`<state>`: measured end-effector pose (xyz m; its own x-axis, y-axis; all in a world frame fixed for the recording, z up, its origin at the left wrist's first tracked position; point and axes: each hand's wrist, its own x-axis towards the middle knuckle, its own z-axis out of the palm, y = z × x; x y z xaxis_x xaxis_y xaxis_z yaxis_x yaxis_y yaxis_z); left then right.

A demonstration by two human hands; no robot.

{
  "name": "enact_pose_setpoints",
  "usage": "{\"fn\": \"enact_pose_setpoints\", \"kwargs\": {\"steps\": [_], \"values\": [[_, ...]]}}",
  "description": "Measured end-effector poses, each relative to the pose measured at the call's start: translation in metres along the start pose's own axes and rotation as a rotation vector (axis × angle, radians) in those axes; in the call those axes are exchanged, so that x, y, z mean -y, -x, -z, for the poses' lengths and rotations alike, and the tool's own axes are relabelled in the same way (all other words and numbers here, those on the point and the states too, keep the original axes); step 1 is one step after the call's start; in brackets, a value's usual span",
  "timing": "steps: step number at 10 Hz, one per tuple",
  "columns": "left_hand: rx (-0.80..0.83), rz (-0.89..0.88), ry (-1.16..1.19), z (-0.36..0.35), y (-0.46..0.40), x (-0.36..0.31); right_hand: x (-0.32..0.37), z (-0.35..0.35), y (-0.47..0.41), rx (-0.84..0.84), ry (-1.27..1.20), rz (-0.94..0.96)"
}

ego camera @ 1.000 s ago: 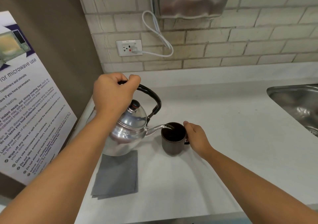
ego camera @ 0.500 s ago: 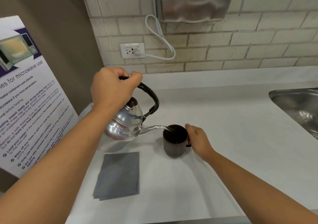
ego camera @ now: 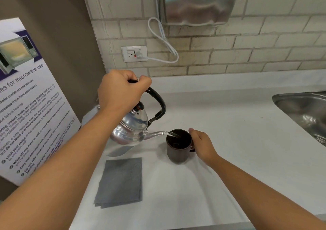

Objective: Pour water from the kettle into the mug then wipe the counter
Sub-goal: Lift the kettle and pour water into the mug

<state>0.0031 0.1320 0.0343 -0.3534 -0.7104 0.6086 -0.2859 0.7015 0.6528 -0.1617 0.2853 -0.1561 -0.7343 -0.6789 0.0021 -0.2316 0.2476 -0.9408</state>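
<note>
The left hand has a closed grip round the black handle of the kettle, lifted and tilted, its spout over the rim of the mug; the right hand is curled at the mug's handle (which it mostly hides, so the grip is hard to judge); a grey cloth lies flat near the table's front edge; bare surface runs right to the sink, cut off by the frame.
</note>
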Motion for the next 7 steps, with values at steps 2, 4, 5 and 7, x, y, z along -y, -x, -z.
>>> {"fn": "enact_pose_setpoints", "kwargs": {"steps": [2, 4, 5, 7], "values": [[-0.003, 0.044, 0.043, -0.004, 0.005, 0.008, 0.001, 0.000, 0.002, -0.002, -0.013, 0.004], [-0.008, 0.106, 0.121, -0.005, 0.005, 0.017, 0.001, 0.000, 0.002, -0.007, -0.010, -0.005], [-0.013, 0.136, 0.181, -0.007, 0.006, 0.022, 0.001, 0.000, 0.002, -0.007, -0.020, -0.011], [-0.040, 0.205, 0.261, -0.013, 0.003, 0.034, 0.002, 0.000, 0.002, 0.003, -0.037, -0.032]]}}
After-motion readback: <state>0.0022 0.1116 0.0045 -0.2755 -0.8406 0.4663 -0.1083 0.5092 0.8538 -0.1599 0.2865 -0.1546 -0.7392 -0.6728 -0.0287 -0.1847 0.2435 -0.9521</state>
